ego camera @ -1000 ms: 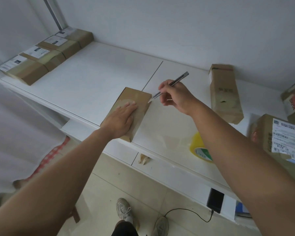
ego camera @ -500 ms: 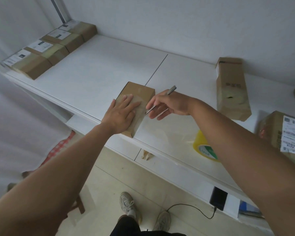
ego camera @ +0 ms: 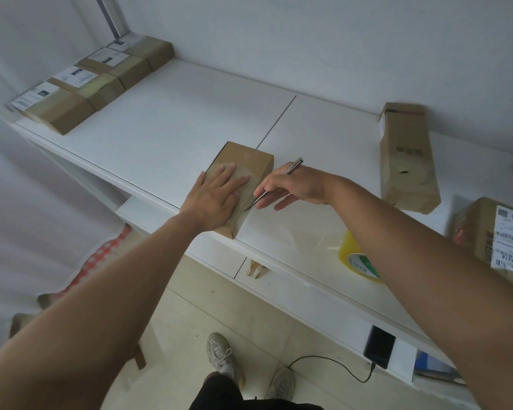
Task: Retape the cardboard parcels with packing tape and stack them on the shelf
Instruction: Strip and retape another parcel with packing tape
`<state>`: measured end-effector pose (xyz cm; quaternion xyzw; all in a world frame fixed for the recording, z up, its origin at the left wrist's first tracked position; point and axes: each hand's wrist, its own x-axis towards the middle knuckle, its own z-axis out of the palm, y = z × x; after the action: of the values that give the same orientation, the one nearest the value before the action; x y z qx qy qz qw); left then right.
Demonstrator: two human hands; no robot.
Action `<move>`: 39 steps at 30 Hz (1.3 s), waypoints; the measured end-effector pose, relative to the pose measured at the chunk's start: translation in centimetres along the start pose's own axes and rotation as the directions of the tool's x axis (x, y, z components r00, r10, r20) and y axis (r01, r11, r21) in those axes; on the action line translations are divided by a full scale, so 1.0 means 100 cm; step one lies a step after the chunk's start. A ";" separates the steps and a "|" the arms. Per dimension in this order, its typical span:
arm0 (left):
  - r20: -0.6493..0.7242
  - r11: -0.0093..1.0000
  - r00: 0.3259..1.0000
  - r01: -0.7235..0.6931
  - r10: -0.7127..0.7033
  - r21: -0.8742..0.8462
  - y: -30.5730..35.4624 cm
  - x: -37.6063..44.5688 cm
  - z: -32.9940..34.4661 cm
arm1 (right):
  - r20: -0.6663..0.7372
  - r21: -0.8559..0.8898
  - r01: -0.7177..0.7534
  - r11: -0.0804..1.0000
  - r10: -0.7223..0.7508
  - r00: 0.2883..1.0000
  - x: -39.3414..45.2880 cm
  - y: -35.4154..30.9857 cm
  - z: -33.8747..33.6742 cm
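Parcel (ego camera: 243, 161) lies at the shelf (ego camera: 166, 125) front edge, pinned under your flat left hand (ego camera: 214, 196); your right hand (ego camera: 290, 187) has lowered the pinched knife (ego camera: 274, 184) to its side, ready to trim tape.

We see a plain brown parcel (ego camera: 243, 170) on the white shelf (ego camera: 190, 119). Far left, brown boxes (ego camera: 92, 87) with white labels printed black. Silver knife (ego camera: 290, 170). Yellow tape roll (ego camera: 350, 255) near right, green-and-white core label. Red-and-white checked cloth (ego camera: 101, 261) near left. Black phone (ego camera: 379, 347), black cable (ego camera: 332, 362). Beige floor tiles (ego camera: 219, 306), grey-white shoes (ego camera: 219, 353).
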<state>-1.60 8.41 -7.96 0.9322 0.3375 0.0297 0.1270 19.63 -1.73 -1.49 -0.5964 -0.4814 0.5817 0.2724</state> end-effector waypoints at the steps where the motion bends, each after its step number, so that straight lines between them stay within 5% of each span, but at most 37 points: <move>1: 0.001 1.000 1.000 0.001 -0.001 0.002 0.001 0.000 0.000 | 0.003 -0.005 -0.003 1.000 0.003 1.000 0.001 0.000 0.000; 9: 0.008 1.000 1.000 0.003 -0.003 0.006 0.001 -0.002 -0.001 | -0.040 -0.021 0.014 1.000 -0.014 0.999 0.008 0.004 0.000; 17: 0.008 1.000 1.000 0.014 -0.014 -0.009 0.003 -0.001 -0.001 | -0.521 0.117 0.091 0.989 -0.017 0.853 0.011 0.002 -0.024; 20: 0.015 1.000 1.000 0.022 -0.021 -0.012 0.003 -0.001 -0.001 | -0.587 -0.031 0.108 0.994 -0.106 0.803 0.015 0.006 -0.018; 23: 0.003 1.000 1.000 0.021 -0.021 -0.014 0.003 -0.001 -0.001 | -0.499 -0.200 0.014 0.980 -0.114 0.859 0.018 0.012 -0.009; 27: -0.001 0.999 1.000 0.030 -0.030 -0.011 0.005 -0.001 -0.001 | -0.164 -0.461 -0.086 0.883 0.010 0.986 0.020 0.017 0.003; 34: -0.006 0.999 0.999 0.043 -0.043 -0.003 0.006 0.000 -0.002 | -0.004 -0.415 -0.063 0.908 0.067 0.998 0.021 0.021 0.014; 39: -0.006 0.998 0.998 0.056 -0.056 -0.001 0.006 0.001 0.000 | -0.024 -0.374 -0.024 0.927 0.016 1.000 0.026 0.023 0.022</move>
<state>-1.15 8.07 -7.76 0.9223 0.3638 0.0290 0.1274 17.77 -0.84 -5.03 -0.6481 -0.5746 0.4759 0.1529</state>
